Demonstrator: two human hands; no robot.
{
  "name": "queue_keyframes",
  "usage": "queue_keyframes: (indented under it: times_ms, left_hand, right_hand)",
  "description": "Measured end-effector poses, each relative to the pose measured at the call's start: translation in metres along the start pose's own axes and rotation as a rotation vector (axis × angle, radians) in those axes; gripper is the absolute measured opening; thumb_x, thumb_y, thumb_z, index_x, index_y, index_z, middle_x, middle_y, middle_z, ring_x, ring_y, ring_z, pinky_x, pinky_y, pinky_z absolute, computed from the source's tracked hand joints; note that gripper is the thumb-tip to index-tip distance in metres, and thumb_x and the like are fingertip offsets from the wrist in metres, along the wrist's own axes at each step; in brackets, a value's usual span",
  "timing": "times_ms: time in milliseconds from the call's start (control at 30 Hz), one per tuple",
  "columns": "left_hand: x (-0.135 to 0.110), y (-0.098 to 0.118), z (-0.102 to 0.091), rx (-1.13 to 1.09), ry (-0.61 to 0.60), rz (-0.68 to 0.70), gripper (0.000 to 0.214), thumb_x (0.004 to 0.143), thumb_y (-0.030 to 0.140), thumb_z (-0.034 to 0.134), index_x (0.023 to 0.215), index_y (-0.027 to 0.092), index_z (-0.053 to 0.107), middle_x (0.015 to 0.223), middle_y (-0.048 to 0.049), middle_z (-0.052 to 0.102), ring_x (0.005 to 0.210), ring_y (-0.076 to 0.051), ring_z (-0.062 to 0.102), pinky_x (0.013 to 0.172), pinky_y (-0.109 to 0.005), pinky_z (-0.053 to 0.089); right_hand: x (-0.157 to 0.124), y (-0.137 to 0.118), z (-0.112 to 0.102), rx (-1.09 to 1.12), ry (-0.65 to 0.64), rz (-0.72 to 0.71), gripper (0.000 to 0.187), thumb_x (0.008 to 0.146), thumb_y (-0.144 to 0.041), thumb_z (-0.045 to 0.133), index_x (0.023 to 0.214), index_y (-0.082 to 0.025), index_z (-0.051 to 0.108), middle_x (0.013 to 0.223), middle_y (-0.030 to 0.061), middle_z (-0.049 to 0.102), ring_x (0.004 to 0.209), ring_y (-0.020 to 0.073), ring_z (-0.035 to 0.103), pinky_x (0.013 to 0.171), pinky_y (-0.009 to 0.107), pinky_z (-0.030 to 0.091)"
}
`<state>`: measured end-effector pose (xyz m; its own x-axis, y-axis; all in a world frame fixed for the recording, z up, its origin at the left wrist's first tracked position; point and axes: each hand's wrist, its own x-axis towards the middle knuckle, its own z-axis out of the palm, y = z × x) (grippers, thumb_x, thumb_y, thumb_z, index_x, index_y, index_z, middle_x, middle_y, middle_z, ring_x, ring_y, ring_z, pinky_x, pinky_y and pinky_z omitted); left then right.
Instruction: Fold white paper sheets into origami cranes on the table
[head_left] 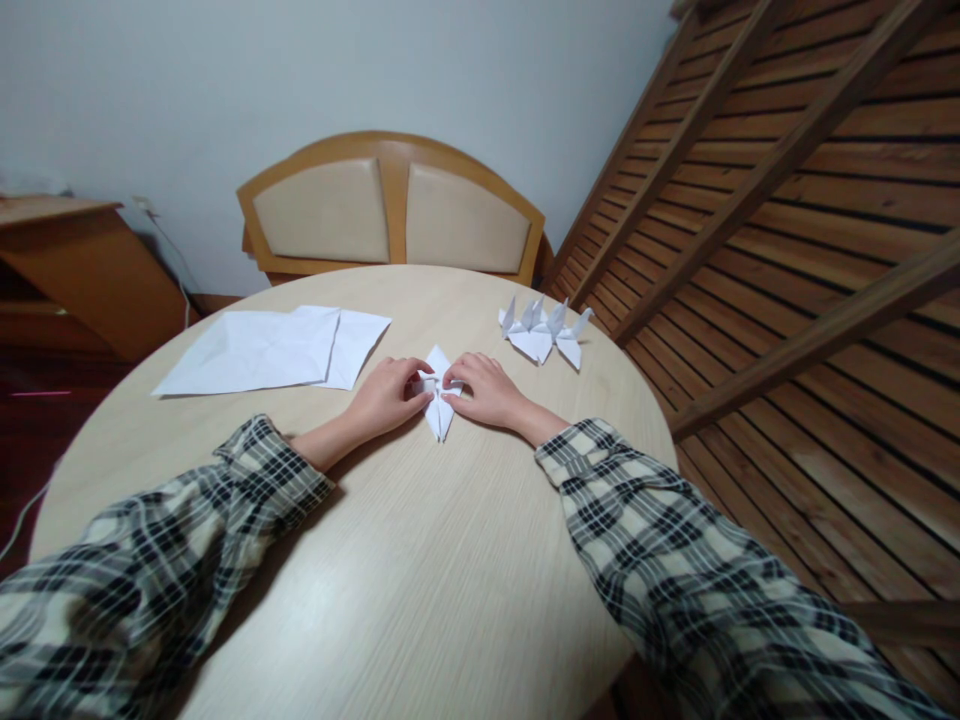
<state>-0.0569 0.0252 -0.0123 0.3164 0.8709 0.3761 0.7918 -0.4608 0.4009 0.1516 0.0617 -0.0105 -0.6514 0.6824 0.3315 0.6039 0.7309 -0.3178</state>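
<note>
A small folded white paper piece [439, 400], kite-shaped with points toward and away from me, lies flat near the middle of the round light wooden table [420, 580]. My left hand [390, 393] pinches its left side with curled fingers. My right hand [484, 388] presses and pinches its right side, fingertips meeting the left hand's at the fold. Both arms wear plaid sleeves.
Flat white paper sheets [262, 350] lie stacked at the table's far left. Several finished white paper cranes [546, 333] sit at the far right near the edge. A wooden chair [390, 210] stands behind the table; slatted wooden stairs [787, 200] rise on the right.
</note>
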Motion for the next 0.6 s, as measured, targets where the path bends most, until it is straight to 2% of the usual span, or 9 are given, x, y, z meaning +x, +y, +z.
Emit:
queue_keyframes:
  times_ms: [167,300,433,600]
  left_hand:
    - [-0.0016,0.0016,-0.0001,0.051,0.009,0.025,0.032,0.085,0.033,0.061,0.111,0.015,0.058,0.09,-0.0085,0.065,0.085,-0.025,0.055,0.078,-0.04,0.044]
    - [-0.0024,0.0015,-0.0018,0.138,0.037,0.071,0.029,0.085,0.036,0.063,0.102,0.014,0.056,0.093,-0.0107,0.061,0.086,-0.025,0.053,0.077,-0.039,0.044]
    - [-0.0034,0.0033,-0.0041,0.263,0.023,0.128,0.022,0.088,0.038,0.061,0.092,0.016,0.06,0.093,-0.0104,0.059,0.09,-0.026,0.051,0.081,-0.04,0.042]
    - [-0.0036,0.0055,-0.0026,0.29,0.006,0.206,0.019,0.091,0.032,0.055,0.089,0.017,0.065,0.09,-0.01,0.06,0.089,-0.026,0.052,0.081,-0.039,0.043]
  right_hand:
    - [0.0004,0.0025,0.0016,-0.003,0.014,-0.015,0.013,0.089,-0.027,0.056,0.095,-0.021,0.066,0.1,0.0061,0.059,0.102,0.0226,0.05,0.093,0.036,0.034]
    - [0.0002,0.0048,0.0038,-0.008,0.028,-0.024,0.012,0.089,-0.027,0.056,0.094,-0.022,0.066,0.1,0.0059,0.06,0.102,0.0226,0.051,0.092,0.036,0.035]
    - [0.0001,0.0051,0.0042,-0.01,0.034,-0.032,0.012,0.089,-0.027,0.056,0.094,-0.021,0.066,0.099,0.006,0.06,0.102,0.0226,0.051,0.092,0.036,0.035]
    - [0.0004,0.0045,0.0031,-0.008,0.026,-0.031,0.012,0.089,-0.026,0.055,0.093,-0.022,0.065,0.099,0.0061,0.06,0.102,0.0225,0.051,0.092,0.035,0.035]
